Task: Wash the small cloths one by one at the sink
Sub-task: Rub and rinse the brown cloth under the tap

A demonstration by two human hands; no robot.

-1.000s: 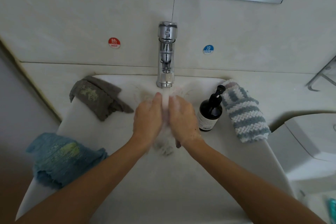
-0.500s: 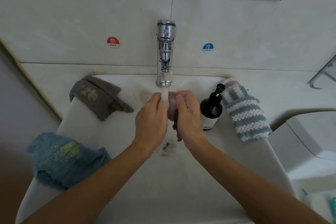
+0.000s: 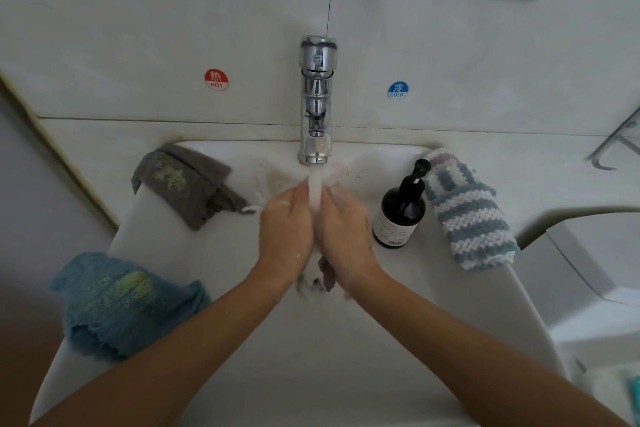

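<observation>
Both hands (image 3: 313, 229) round seemingly purplish cloth (image 3: 326, 273)

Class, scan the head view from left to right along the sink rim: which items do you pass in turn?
Blue cloth → grey cloth → left hand → right hand → dark pump bottle → striped knitted cloth.
</observation>
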